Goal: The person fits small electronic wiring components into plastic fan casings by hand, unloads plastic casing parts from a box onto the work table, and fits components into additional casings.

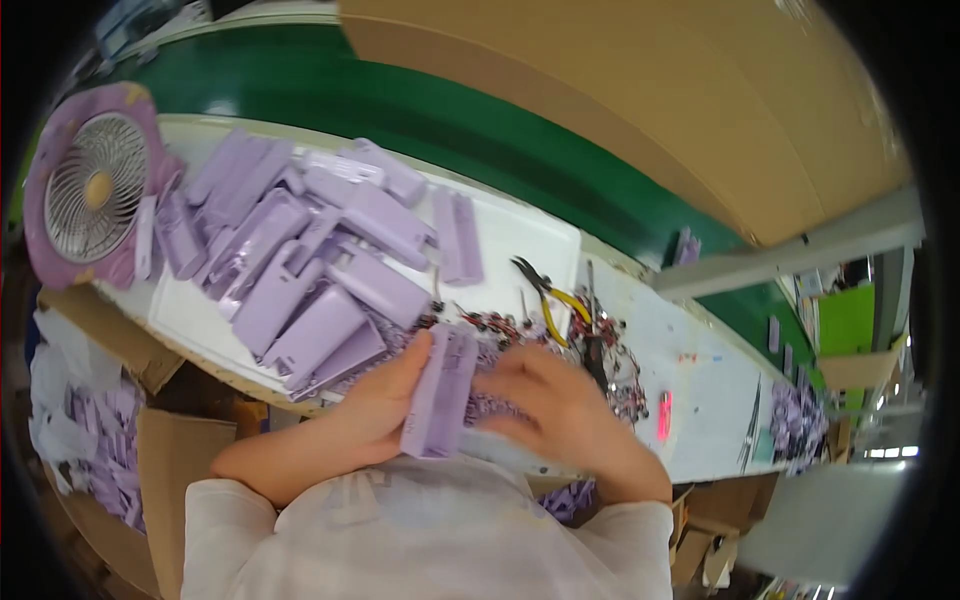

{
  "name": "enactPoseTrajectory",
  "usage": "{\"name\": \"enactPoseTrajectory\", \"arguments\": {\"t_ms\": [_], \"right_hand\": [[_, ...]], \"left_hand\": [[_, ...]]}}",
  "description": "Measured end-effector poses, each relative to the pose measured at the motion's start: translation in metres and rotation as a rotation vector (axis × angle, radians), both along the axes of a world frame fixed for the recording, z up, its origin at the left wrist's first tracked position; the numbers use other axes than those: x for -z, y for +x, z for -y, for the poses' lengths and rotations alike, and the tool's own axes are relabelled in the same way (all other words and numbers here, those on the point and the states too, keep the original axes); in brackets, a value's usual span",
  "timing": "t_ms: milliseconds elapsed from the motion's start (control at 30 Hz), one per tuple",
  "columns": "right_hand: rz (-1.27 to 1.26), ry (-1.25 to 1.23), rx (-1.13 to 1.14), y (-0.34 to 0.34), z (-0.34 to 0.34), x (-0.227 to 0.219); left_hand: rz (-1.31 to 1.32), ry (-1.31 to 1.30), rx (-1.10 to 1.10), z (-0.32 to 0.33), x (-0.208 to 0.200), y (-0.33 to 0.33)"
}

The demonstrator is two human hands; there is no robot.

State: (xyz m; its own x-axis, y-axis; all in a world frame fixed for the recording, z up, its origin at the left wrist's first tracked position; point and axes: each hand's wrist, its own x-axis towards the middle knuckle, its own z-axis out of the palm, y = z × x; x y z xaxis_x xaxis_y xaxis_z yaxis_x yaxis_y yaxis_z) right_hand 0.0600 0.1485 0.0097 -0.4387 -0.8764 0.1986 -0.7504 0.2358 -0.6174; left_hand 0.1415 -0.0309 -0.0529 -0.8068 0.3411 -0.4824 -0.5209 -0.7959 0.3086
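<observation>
My left hand [385,405] is closed round a lilac plastic housing [438,395], a long hollow shell tilted upright in front of my chest, its open side facing right. Just right of it is my right hand [550,405], slightly blurred, thumb and fingers apart, with nothing visible between them. It hovers over or touches a heap of small lilac parts [490,408]; which of the two I cannot tell. Beyond my hands, many similar lilac housings [385,225] lie piled on a white tray [540,245]. Small red and black wired parts [490,322] are strewn behind the heap.
Yellow-handled pliers [548,300] lie right of the tray, near more wired parts [630,385]. A pink object [664,415] and tweezers [750,425] are farther right. A lilac fan [95,190] stands at left. Behind the table runs a green belt [270,75]; a cardboard box [185,450] sits lower left.
</observation>
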Motion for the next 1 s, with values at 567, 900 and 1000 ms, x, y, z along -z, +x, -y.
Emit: {"name": "enactPoseTrajectory", "arguments": {"t_ms": [567, 900, 1000], "right_hand": [[-0.376, 0.334, 0.101, 0.001, -0.005, 0.010], [-0.249, 0.304, -0.036, -0.012, 0.006, -0.011], [-0.192, 0.347, 0.022, -0.010, 0.015, -0.021]], "left_hand": [[-0.506, -0.826, 0.067, 0.106, -0.063, 0.096], [0.648, -2.068, -0.444, 0.339, 0.071, 0.312], [0.782, -2.072, -0.134, 0.353, 0.099, 0.351]]}}
